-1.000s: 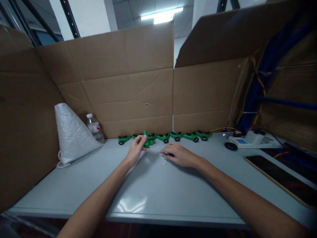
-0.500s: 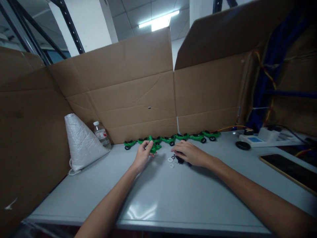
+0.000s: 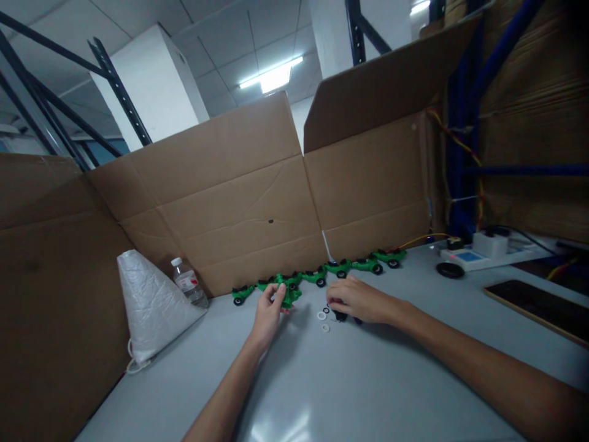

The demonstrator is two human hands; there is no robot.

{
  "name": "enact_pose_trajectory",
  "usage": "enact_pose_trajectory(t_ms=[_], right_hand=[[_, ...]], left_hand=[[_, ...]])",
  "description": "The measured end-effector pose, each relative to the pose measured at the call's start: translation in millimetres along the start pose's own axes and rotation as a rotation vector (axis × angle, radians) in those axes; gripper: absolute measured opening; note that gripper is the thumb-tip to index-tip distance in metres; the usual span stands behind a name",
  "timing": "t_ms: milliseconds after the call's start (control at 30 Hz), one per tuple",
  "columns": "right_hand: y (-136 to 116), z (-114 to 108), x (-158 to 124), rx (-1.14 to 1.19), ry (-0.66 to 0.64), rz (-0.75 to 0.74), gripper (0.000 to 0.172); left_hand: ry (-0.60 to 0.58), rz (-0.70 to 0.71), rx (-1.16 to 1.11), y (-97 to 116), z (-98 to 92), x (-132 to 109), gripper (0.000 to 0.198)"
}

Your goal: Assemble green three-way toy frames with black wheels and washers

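1. Left hand (image 3: 268, 312) grasps the green piece (image 3: 291, 297) above the worktop (image 3: 294, 380), before the row of green vehicles (image 3: 367, 265).
2. Right hand (image 3: 358, 299) curls over small black parts (image 3: 340, 317); from here I cannot tell whether it grips one.
3. Green piece: probably light, stiff, smooth plastic; pinch the main body, sparing thin projections.

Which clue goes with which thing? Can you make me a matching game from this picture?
1. left hand
2. water bottle
3. phone
4. white rings

A. on the right side of the table
B. close to the right hand
C. holding a green toy part
D. beside the silvery bag

Pairs: 1-C, 2-D, 3-A, 4-B
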State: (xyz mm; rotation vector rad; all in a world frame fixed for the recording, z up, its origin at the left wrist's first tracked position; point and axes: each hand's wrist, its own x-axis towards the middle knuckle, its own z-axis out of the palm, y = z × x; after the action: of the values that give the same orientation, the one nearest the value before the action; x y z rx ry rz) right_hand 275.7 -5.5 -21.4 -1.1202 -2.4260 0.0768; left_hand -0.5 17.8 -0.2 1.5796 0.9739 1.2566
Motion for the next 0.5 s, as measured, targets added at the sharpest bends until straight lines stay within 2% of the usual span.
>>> enact_pose_trajectory(t_ms=[300,500], right_hand=[[-2.8,0.2,-0.4,0.034,-0.031,0.034,0.014],[-3.8,-0.2,-1.2,0.048,-0.007,0.031,0.013]], left_hand=[[-0.007,-0.007,0.026,-5.0,-1.8,0.4,0.054],[0.002,-0.007,0.020,-0.3,-0.4,-1.4,0.055]])
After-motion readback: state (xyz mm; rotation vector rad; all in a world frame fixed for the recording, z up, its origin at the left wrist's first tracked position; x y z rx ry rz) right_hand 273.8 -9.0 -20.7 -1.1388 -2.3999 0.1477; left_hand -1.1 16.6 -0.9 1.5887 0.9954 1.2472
